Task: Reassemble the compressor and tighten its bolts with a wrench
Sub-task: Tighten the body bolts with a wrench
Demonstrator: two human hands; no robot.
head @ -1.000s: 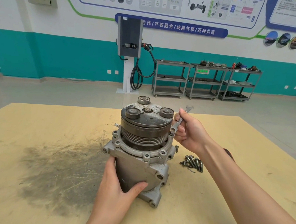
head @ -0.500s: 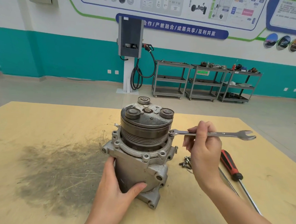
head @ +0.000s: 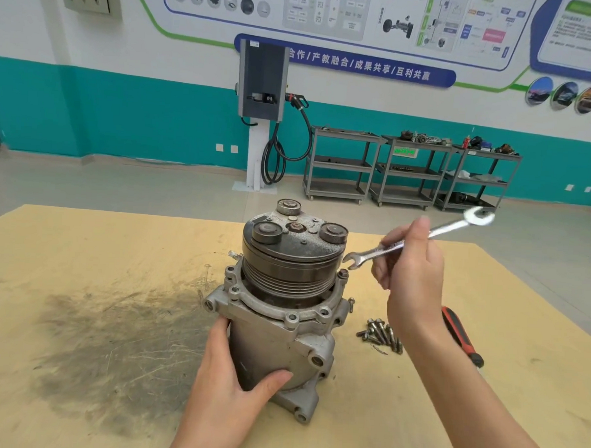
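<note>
A grey metal compressor [head: 281, 329] stands upright on the yellow table [head: 97, 254], with a dark grooved pulley [head: 290, 261] on top. My left hand [head: 230, 391] grips the lower body of the compressor from the front. My right hand [head: 409, 277] holds a silver open-end wrench [head: 451, 227] by its middle, tilted up to the right. The wrench's lower jaw hangs just above a bolt [head: 343, 273] on the right side of the flange, apart from it.
Several loose bolts [head: 380, 335] lie on the table right of the compressor. A red-and-black screwdriver [head: 461, 335] lies further right, partly behind my right forearm. A dark greasy smear [head: 116, 344] covers the table at left. Metal shelf carts [head: 410, 171] stand by the far wall.
The wrench swung from near my hand out to the right on the flange bolt, then lifted off the bolt and now tilts upward. My left hand has stayed on the compressor.
</note>
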